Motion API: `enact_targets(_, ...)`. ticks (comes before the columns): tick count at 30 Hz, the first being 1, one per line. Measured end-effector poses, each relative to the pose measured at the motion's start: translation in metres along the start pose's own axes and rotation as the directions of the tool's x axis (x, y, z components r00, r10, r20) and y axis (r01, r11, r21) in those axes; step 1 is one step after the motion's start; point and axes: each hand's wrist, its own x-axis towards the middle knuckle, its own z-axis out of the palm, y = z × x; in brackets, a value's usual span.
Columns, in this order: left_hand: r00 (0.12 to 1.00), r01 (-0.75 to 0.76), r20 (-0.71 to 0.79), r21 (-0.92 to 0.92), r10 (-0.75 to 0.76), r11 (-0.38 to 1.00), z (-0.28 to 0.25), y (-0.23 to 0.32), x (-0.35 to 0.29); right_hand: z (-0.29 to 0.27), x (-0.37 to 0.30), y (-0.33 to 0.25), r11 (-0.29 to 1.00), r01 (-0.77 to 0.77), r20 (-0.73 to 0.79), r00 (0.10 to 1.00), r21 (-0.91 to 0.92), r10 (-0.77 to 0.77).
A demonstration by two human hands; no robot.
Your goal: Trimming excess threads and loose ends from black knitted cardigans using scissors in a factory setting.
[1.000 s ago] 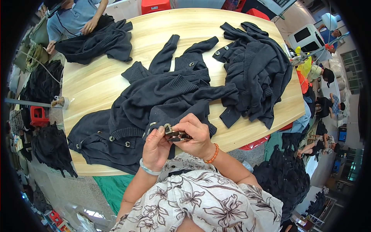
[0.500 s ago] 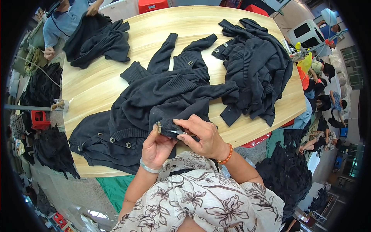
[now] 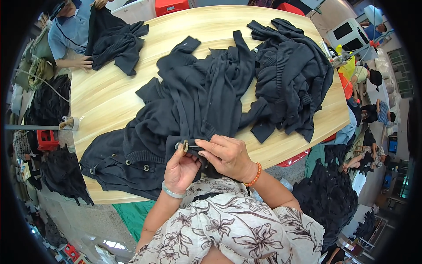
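My left hand (image 3: 181, 172) pinches the edge of a black knit cardigan (image 3: 193, 101), with a brownish button (image 3: 185, 145) at its thumb and fingertips. Closed round a small pair of thread snips (image 3: 195, 148), my right hand (image 3: 231, 157) is just beside that button; its fingers mostly hide the tool. Much of the cardigan spreads up the table away from me. Below and left of it lies more black knitwear (image 3: 112, 165) with several buttons showing.
A pale wooden table (image 3: 101, 103) carries a heap of black cardigans (image 3: 294, 79) at right. Across at the far left, a co-worker (image 3: 72, 33) handles another black garment (image 3: 118, 44). A small container (image 3: 69, 123) sits at the left edge. Dark garments (image 3: 327, 200) are heaped beyond the table's right side.
The cardigan's upper part has shifted and now lies bunched lengthwise up the table. My right hand's snips have drawn nearer the button. The co-worker's lower hand has moved onto the garment.
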Motion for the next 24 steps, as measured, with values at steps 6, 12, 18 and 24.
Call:
enact_targets(6,0.993,-0.087,-0.072,0.102,0.095,0.991,-0.003,-0.006,-0.005,-0.007,-0.018,0.008,0.914,-0.337,0.108,0.941,0.226,0.321)
enact_targets(12,0.955,-0.271,0.031,0.488,0.294,0.83,0.006,-0.017,-0.009,-0.015,-0.009,-0.002,0.915,-0.214,0.054,0.977,0.344,0.208)
enact_targets(18,0.896,-0.373,0.199,0.824,0.397,0.427,0.012,-0.019,-0.017,-0.014,-0.012,-0.001,0.911,-0.271,0.199,0.956,0.312,0.216)
enact_targets(24,0.785,-0.386,0.299,0.921,0.542,0.049,0.004,-0.031,-0.019,-0.008,-0.017,0.0,0.852,-0.379,0.223,0.922,0.361,0.316)
